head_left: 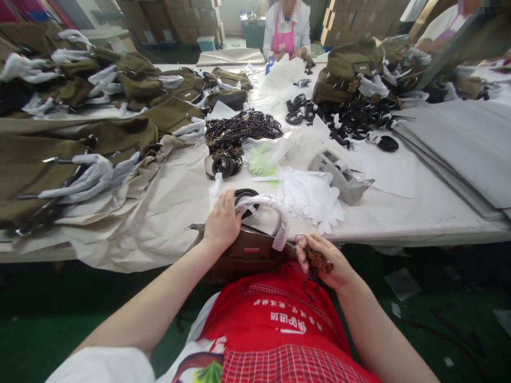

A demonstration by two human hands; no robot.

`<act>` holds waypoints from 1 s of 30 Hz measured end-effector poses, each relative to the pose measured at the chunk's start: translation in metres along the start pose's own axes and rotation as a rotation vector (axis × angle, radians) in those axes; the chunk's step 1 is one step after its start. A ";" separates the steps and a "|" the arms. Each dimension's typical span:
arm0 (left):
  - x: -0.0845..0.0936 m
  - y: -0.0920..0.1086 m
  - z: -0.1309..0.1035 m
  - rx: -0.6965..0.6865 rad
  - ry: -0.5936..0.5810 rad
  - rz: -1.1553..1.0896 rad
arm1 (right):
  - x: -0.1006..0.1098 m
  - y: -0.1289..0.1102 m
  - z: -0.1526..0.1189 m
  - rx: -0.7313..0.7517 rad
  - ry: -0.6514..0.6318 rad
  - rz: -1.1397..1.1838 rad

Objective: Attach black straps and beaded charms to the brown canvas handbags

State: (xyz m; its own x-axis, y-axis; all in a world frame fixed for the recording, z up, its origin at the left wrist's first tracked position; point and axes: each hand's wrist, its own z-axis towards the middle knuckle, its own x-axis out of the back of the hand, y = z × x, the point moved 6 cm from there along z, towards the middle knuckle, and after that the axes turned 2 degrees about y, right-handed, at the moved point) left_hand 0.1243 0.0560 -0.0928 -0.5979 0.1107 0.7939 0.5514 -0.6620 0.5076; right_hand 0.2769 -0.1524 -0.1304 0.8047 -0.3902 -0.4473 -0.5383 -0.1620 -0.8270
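A brown handbag [239,255] rests upright at the table's front edge, against the red apron. Its arched handle [275,205] is wrapped in white film. My left hand [222,222] is closed at the left end of that handle, its fingertips turned away from the camera. Just behind the handle, a coiled black strap [245,197] shows. My right hand [325,260], at the bag's right end, is closed around a dark brown patterned charm [316,259] with hanging cords. A metal ring [299,238] shows by its fingertips.
White paper tags [309,194] and a grey tape dispenser [343,175] lie beyond the bag. Patterned chain straps [239,130] are heaped behind. Olive bags [115,138] cover the left, more bags [347,69] the right. A co-worker [287,32] stands across the table.
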 end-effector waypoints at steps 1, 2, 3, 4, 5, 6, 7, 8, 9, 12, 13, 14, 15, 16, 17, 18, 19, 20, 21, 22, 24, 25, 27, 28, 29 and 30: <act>-0.001 0.015 -0.002 -0.142 0.011 0.028 | -0.004 0.015 0.001 -0.029 0.001 0.024; -0.003 0.031 -0.006 -0.291 -0.022 0.034 | -0.005 0.028 0.000 -0.049 0.010 0.046; -0.006 0.047 -0.011 -0.429 -0.092 0.028 | -0.006 0.040 0.000 -0.064 0.026 0.065; -0.008 0.063 -0.018 -0.547 -0.169 0.008 | -0.005 0.049 -0.002 -0.075 0.047 0.081; -0.009 0.078 -0.025 -0.640 -0.244 -0.026 | -0.003 0.056 -0.004 -0.085 0.071 0.097; -0.009 0.092 -0.032 -0.711 -0.310 -0.075 | 0.000 0.062 -0.006 -0.097 0.097 0.109; -0.011 0.103 -0.038 -0.763 -0.377 -0.136 | 0.002 0.065 -0.008 -0.106 0.123 0.120; -0.014 0.113 -0.044 -0.802 -0.443 -0.204 | 0.005 0.067 -0.011 -0.109 0.149 0.130; -0.018 0.121 -0.049 -0.828 -0.503 -0.267 | 0.007 0.068 -0.013 -0.107 0.175 0.137; -0.038 0.131 -0.056 -0.858 -0.623 -0.316 | 0.012 0.065 -0.019 -0.092 0.247 0.131; -0.045 0.132 -0.055 -0.863 -0.630 -0.278 | 0.012 0.063 -0.020 -0.087 0.261 0.122; -0.050 0.131 -0.054 -0.872 -0.631 -0.223 | 0.011 0.062 -0.021 -0.079 0.268 0.112; -0.054 0.131 -0.052 -0.884 -0.630 -0.158 | 0.010 0.061 -0.020 -0.068 0.266 0.103; -0.055 0.131 -0.049 -0.897 -0.628 -0.089 | 0.009 0.060 -0.019 -0.052 0.258 0.091; -0.054 0.132 -0.046 -0.908 -0.622 -0.018 | 0.007 0.059 -0.016 -0.028 0.246 0.074; -0.051 0.133 -0.041 -0.919 -0.614 0.055 | 0.005 0.058 -0.013 0.001 0.233 0.044; -0.046 0.135 -0.036 -0.926 -0.605 0.131 | 0.003 0.056 -0.010 0.034 0.217 0.000; -0.041 0.136 -0.030 -0.928 -0.599 0.205 | 0.000 0.054 -0.006 0.070 0.200 -0.059; -0.035 0.137 -0.023 -0.922 -0.607 0.273 | -0.003 0.051 -0.002 0.107 0.185 -0.129; -0.031 0.136 -0.016 -0.902 -0.637 0.332 | -0.006 0.048 0.002 0.145 0.170 -0.209; -0.025 0.131 -0.002 -0.809 -0.771 0.416 | -0.014 0.041 0.009 0.227 0.164 -0.386; -0.023 0.126 0.004 -0.749 -0.862 0.435 | -0.018 0.037 0.011 0.270 0.174 -0.480; -0.022 0.116 0.009 -0.640 -1.047 0.428 | -0.028 0.030 0.015 0.354 0.216 -0.683; -0.022 0.112 0.010 -0.596 -1.123 0.402 | -0.034 0.026 0.016 0.392 0.243 -0.788; -0.023 0.109 0.009 -0.566 -1.173 0.368 | -0.039 0.024 0.017 0.422 0.270 -0.890; -0.024 0.108 0.009 -0.547 -1.192 0.335 | -0.043 0.021 0.017 0.443 0.296 -0.984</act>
State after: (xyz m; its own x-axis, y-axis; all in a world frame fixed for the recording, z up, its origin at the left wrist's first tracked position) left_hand 0.2034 -0.0115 -0.0547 0.5362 0.2726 0.7989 0.1026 -0.9604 0.2589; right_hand 0.2352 -0.1232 -0.1345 0.7079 -0.4794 0.5187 0.4845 -0.2047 -0.8505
